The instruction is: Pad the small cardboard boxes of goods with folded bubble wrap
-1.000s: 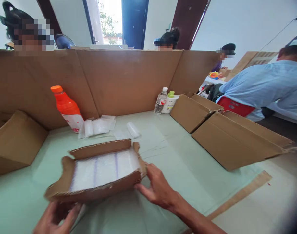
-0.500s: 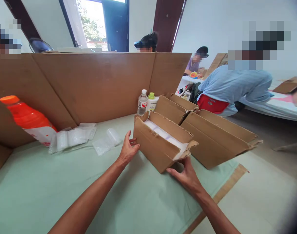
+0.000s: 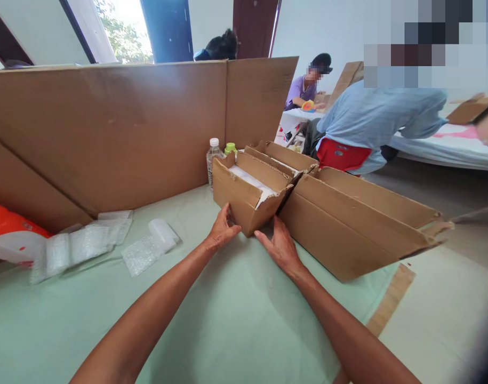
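Observation:
Both my hands touch a small open cardboard box (image 3: 238, 200) with white contents (image 3: 249, 180). My left hand (image 3: 223, 230) presses its near left face, the thumb spread towards the lower corner. At the box's right end is my right hand (image 3: 281, 246), its fingers partly hidden in the gap beside a longer open carton (image 3: 348, 234) and its thumb near the bottom corner. Another open carton (image 3: 287, 153) stands right behind the small box. At its far left are a clear plastic bottle (image 3: 214, 154) and a green-capped bottle (image 3: 230, 147), mostly hidden.
Rolled bubble wrap (image 3: 150, 249) and more bubble wrap pieces (image 3: 81, 245) lie to the left, beside an orange bottle (image 3: 14, 232). A tall cardboard partition (image 3: 127, 133) borders the green-covered table (image 3: 228, 320). To the right, a person in blue (image 3: 375, 117) bends over another table.
The small box has moved away from me, back against the other cartons and in front of the bottles. My hands have gone with it, and the view has shifted right and down.

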A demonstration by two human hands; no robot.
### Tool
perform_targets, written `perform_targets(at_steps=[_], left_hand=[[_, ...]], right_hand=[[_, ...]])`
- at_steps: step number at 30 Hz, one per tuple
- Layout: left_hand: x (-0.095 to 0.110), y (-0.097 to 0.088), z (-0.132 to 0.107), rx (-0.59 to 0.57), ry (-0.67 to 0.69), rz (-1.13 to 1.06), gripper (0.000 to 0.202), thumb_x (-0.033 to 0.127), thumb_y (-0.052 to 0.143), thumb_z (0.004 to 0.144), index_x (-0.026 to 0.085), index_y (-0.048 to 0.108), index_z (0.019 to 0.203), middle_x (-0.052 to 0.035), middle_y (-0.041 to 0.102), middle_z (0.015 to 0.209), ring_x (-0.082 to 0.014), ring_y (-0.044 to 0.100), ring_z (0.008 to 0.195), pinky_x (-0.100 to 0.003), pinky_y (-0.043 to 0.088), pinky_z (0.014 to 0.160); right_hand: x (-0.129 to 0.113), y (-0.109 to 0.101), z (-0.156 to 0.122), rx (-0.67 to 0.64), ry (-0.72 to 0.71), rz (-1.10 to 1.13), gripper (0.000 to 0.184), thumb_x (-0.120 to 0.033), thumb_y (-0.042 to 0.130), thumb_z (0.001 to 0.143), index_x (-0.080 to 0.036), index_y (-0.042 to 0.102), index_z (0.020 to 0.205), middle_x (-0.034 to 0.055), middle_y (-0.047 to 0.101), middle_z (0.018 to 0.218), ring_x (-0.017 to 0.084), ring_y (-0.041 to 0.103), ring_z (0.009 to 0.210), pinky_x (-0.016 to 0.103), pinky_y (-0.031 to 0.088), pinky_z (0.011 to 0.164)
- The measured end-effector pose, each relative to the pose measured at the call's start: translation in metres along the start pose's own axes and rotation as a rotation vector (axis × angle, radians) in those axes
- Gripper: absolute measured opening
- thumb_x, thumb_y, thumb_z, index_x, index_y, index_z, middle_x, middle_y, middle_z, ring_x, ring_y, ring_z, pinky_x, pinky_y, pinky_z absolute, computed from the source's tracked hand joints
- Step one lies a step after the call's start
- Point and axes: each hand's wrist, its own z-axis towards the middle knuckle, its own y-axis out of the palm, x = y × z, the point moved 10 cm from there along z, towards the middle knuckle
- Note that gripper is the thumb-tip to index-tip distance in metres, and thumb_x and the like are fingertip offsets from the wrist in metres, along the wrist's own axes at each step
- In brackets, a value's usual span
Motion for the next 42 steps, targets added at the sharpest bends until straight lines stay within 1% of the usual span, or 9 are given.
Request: perform_targets(at_steps=[7,11,17,22,26,31,37,40,42], left_hand=[[-0.011,0.004,0.027,-0.025,-0.003,0.098,0.097,0.026,0.072,0.066,0.018,0.031,0.154,-0.0186,0.034,0.159,-0.0354,0.049,0.133,-0.048,0.046,0.106],[-0.012,0.010,0.020,-0.024,0.035,0.208,0.090,0.023,0.066,0.069,0.015,0.033,0.152,-0.0188,0.039,0.157,-0.0353,0.045,0.138,-0.053,0.038,0.115],[0.005,0.025,-0.077,-0.053,0.104,0.460,0.056,0.014,0.064,0.065,0.016,0.066,0.121,-0.0150,0.061,0.140,-0.0341,0.043,0.141,-0.053,0.024,0.124],[0.023,0.039,-0.179,-0.265,0.218,0.886,0.043,0.023,0.063,0.081,0.015,0.066,0.122,-0.0178,0.052,0.149,-0.0333,0.041,0.144,-0.052,0.029,0.122],[0.040,-0.028,-0.195,-0.031,0.124,1.107,0.044,0.022,0.066,0.080,0.015,0.064,0.124,-0.0210,0.043,0.155,-0.0350,0.041,0.144,-0.052,0.035,0.118],[0.072,-0.124,-0.156,0.187,0.037,1.354,0.054,0.004,0.055,0.081,0.015,0.057,0.134,-0.0213,0.036,0.160,-0.0321,0.038,0.146,-0.050,0.036,0.117],[0.084,-0.170,-0.103,0.145,0.069,1.343,0.034,0.001,0.056,0.082,0.019,0.070,0.107,-0.0111,0.045,0.157,-0.0271,0.037,0.148,-0.045,0.030,0.119],[0.091,-0.193,-0.091,0.219,0.001,1.323,0.012,0.011,0.066,0.081,0.020,0.071,0.087,-0.0070,0.071,0.126,-0.0235,0.058,0.128,-0.038,0.039,0.112],[0.103,-0.228,-0.094,0.362,-0.085,1.300,0.008,0.020,0.065,0.086,0.019,0.070,0.092,-0.0066,0.075,0.105,-0.0226,0.067,0.107,-0.039,0.048,0.100]], right_hand=[[-0.006,0.017,-0.018,-0.165,-0.089,-0.262,0.071,-0.038,0.055,0.087,-0.006,0.042,0.149,0.0237,0.052,0.147,0.037,0.052,0.132,0.051,0.044,0.105],[-0.012,0.019,-0.016,-0.196,-0.143,-0.355,0.059,-0.034,0.053,0.089,-0.009,0.052,0.142,0.0208,0.054,0.146,0.035,0.056,0.127,0.049,0.044,0.102],[-0.020,0.023,-0.021,-0.174,-0.322,-0.439,0.044,-0.034,0.042,0.096,-0.012,0.067,0.124,0.0171,0.066,0.132,0.032,0.060,0.119,0.047,0.046,0.097],[-0.022,0.029,-0.020,-0.126,-0.417,-0.478,0.050,-0.039,0.034,0.099,-0.011,0.068,0.122,0.0175,0.067,0.129,0.033,0.063,0.115,0.047,0.049,0.090],[-0.027,0.032,-0.019,-0.071,-0.494,-0.491,0.054,-0.040,0.031,0.098,-0.008,0.070,0.117,0.0212,0.069,0.123,0.036,0.064,0.110,0.049,0.051,0.085],[-0.035,0.035,-0.019,-0.066,-0.532,-0.503,0.055,-0.038,0.030,0.096,-0.006,0.070,0.115,0.0247,0.069,0.120,0.038,0.065,0.106,0.052,0.053,0.080],[-0.028,0.037,-0.015,-0.092,-0.534,-0.518,0.055,-0.041,0.031,0.096,-0.008,0.072,0.113,0.0233,0.071,0.116,0.038,0.066,0.106,0.053,0.053,0.084],[-0.014,0.041,-0.012,-0.061,-0.556,-0.489,0.057,-0.044,0.031,0.095,-0.009,0.072,0.111,0.0246,0.071,0.115,0.040,0.067,0.103,0.055,0.052,0.084],[-0.001,0.046,-0.008,-0.051,-0.553,-0.464,0.057,-0.046,0.031,0.094,-0.010,0.071,0.112,0.0252,0.070,0.118,0.041,0.066,0.104,0.056,0.051,0.086]])
